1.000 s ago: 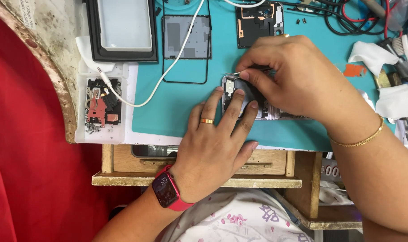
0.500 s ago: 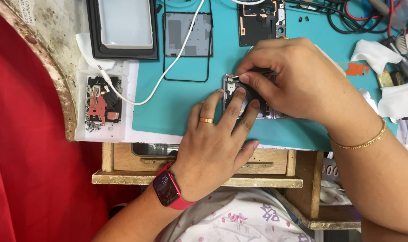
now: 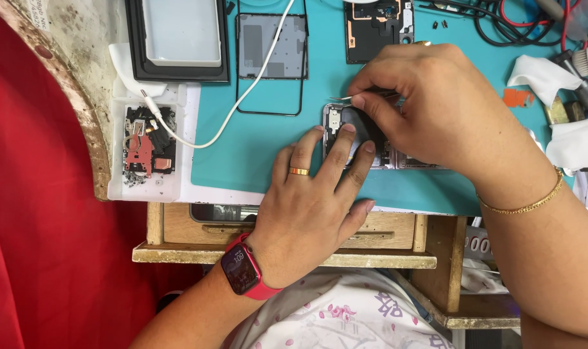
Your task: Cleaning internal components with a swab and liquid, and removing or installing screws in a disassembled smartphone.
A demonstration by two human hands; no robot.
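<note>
The right hand [image 3: 436, 110] has shifted slightly over the phone [image 3: 358, 139], its grip pinching tweezers [image 3: 365, 97] at the phone's top edge. The left hand [image 3: 313, 200] presses spread fingers on the phone, which lies on the teal mat [image 3: 255, 155], right of the white cable [image 3: 242, 97].

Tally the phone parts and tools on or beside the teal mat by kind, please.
Opened phones under the hands: 1
Tweezers: 1
Loose phone plates: 2
White cables: 1
White parts trays: 1
Black-framed trays: 1
Total: 7
</note>
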